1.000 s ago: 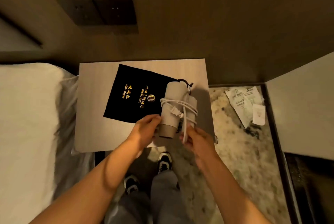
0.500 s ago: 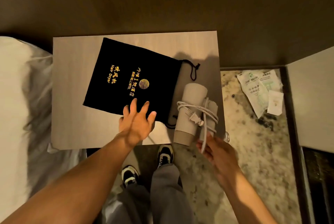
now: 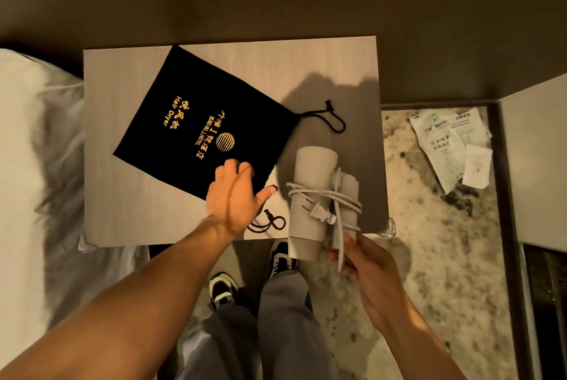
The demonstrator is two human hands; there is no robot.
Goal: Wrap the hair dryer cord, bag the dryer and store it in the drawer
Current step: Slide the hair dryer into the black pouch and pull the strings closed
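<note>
Hair dryer [image 3: 310, 204] lies at the near right edge of the surface [image 3: 129, 214], its nozzle end overhanging the edge, with the cord [image 3: 325, 194] wound around barrel and folded handle and the plug [image 3: 319, 212] lying on top. Your right hand [image 3: 357, 260] pinches the loose cord end. Your left hand [image 3: 234, 195], fingers spread wide, rests on or just above the near corner of the black drawstring bag [image 3: 202, 122]; contact is unclear. The bag lies flat, beside the dryer.
</note>
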